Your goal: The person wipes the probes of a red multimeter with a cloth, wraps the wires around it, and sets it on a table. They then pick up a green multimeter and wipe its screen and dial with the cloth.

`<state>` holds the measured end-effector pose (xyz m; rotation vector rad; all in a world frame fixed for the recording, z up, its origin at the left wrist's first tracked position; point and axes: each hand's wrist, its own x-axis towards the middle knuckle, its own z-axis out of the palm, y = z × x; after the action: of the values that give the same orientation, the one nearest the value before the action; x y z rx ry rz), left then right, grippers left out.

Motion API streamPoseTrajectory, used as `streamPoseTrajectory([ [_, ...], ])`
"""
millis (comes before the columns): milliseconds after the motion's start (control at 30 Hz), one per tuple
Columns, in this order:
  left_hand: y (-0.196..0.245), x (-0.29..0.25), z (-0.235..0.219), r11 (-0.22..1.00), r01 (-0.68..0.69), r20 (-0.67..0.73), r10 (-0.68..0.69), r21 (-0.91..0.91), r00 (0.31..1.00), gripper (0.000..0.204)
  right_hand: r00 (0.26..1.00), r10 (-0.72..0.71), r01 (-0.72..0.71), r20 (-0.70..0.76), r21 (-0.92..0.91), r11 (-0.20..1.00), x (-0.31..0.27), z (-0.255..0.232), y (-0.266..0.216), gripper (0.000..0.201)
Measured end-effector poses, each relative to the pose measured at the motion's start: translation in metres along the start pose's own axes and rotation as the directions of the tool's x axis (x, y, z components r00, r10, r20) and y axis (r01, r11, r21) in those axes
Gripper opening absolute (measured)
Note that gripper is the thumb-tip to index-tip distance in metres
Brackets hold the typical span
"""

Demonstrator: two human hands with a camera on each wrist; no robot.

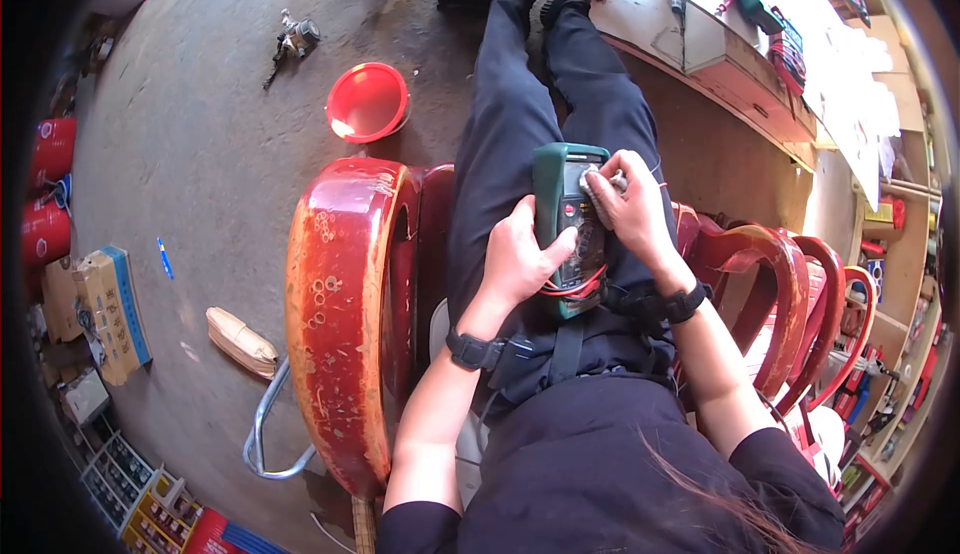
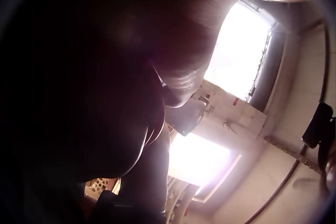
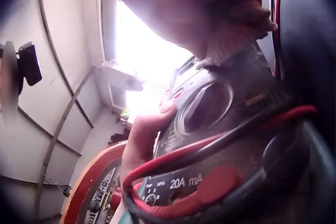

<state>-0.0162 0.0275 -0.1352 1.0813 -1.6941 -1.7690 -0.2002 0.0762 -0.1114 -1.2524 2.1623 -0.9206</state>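
Observation:
A green-cased multimeter (image 1: 568, 209) stands over the lap, its screen toward the head camera. My left hand (image 1: 518, 254) grips its left side, thumb across the front near the dial. With my right hand (image 1: 632, 204) I pinch a crumpled pale cloth (image 1: 588, 180) against the face beside the screen. The right wrist view shows the cloth (image 3: 226, 45) just above the round dial (image 3: 205, 107). Red and black test leads (image 3: 178, 157) loop across the meter's lower end, by the 20A and mA sockets. In the left wrist view the hand is mostly dark shadow.
A worn red wooden chair arm (image 1: 340, 324) is at the left, with more red chairs (image 1: 770, 284) at the right. A red bucket (image 1: 368, 102) and a cardboard box (image 1: 112, 314) are on the floor. A workbench (image 1: 740, 64) runs along the upper right.

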Motion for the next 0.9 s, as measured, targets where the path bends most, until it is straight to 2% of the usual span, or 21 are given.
streamPoseTrajectory([
  [67, -0.003, 0.001, -0.002, 0.999, -0.043, -0.023, 0.043, 0.005, 0.999, 0.041, 1.0, -0.015, 0.016, -0.01, 0.031, 0.999, 0.004, 0.004, 0.003, 0.029],
  [133, -0.004, 0.0, 0.0, 0.999, -0.038, -0.033, 0.037, -0.02, 0.999, 0.041, 0.988, 0.148, -0.152, 0.044, 0.119, 0.981, 0.008, 0.005, 0.004, 0.032],
  [200, -0.005, 0.001, 0.003, 0.996, -0.039, -0.048, 0.035, -0.078, 0.998, 0.042, 0.99, 0.138, -0.139, 0.016, 0.107, 0.984, 0.01, 0.006, 0.012, 0.037],
  [267, -0.001, 0.001, 0.001, 0.999, -0.017, -0.029, 0.016, -0.034, 0.999, 0.042, 0.98, 0.196, -0.194, -0.018, 0.068, 0.979, 0.011, 0.0, 0.016, 0.04],
  [300, 0.001, 0.001, 0.001, 1.0, -0.018, -0.02, 0.018, -0.012, 1.0, 0.042, 0.95, 0.307, -0.312, 0.054, 0.18, 0.933, 0.012, -0.004, 0.02, 0.042],
  [467, -0.003, 0.0, 0.004, 0.998, -0.058, -0.041, 0.057, -0.023, 0.998, 0.043, 0.964, 0.263, -0.264, 0.022, 0.073, 0.962, 0.012, -0.006, 0.038, 0.042],
  [533, -0.003, 0.001, 0.003, 0.999, -0.025, -0.017, 0.026, 0.035, 1.0, 0.045, 0.964, 0.262, -0.263, 0.037, 0.034, 0.964, 0.012, -0.007, 0.031, 0.042],
  [767, 0.0, 0.0, 0.003, 0.999, -0.023, -0.017, 0.023, 0.024, 1.0, 0.046, 0.974, 0.228, -0.228, 0.005, -0.007, 0.974, 0.005, -0.002, 0.021, 0.038],
  [833, -0.001, 0.001, 0.003, 0.998, -0.045, -0.021, 0.046, 0.041, 0.999, 0.045, 0.988, 0.155, -0.156, -0.019, -0.053, 0.986, 0.004, -0.002, 0.02, 0.036],
  [900, 0.003, 0.001, 0.001, 0.998, -0.033, -0.014, 0.033, 0.053, 0.999, 0.045, 0.983, 0.183, -0.183, 0.005, -0.035, 0.982, 0.004, -0.004, 0.016, 0.035],
])
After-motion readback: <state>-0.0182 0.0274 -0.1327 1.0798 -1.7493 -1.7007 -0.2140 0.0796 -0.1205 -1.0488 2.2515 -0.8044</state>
